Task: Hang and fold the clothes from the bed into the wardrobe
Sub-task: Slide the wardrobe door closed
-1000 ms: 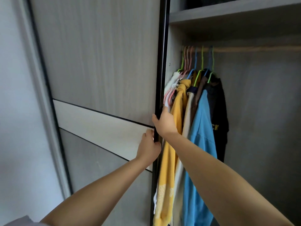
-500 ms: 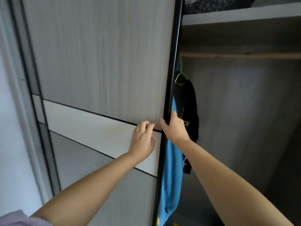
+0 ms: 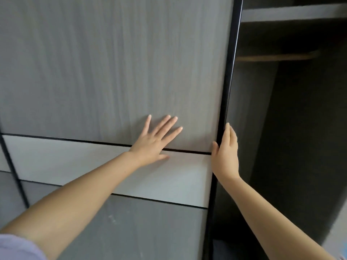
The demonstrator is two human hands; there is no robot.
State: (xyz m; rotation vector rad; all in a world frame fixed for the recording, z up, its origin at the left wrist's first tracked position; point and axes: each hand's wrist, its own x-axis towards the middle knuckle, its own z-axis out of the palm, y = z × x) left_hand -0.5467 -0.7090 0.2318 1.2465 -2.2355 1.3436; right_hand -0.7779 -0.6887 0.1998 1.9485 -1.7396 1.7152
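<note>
The left hand (image 3: 153, 142) lies flat on the front of the sliding wardrobe door (image 3: 112, 72), palm down, fingers straight and spread like a fan toward one o'clock; the thumb sticks out sideways toward three o'clock, resting on the pale band (image 3: 75, 164) that crosses the door. The left forearm runs up from seven o'clock, with a bit of lilac sleeve (image 3: 16, 246) at the bottom corner. It holds nothing — it only presses on the panel.

The right hand (image 3: 226, 156) stands edge-on at the door's black frame edge (image 3: 228, 91), fingers straight and together pointing to twelve o'clock, thumb hooked just onto the front side of the frame. The right forearm comes in from five o'clock. The fingers lie along the edge rather than curling round it.

The door fills the view from nine o'clock through to the centre. Its long axis is upright, leaning slightly toward one o'clock, and the pale band slopes down toward four o'clock across it.

At three o'clock the wardrobe interior (image 3: 293, 147) is dark and open. A shelf (image 3: 293, 13) sits at one o'clock, with a wooden hanging rail (image 3: 277, 56) lying roughly level below it — no clothes can be made out in the visible part.
</note>
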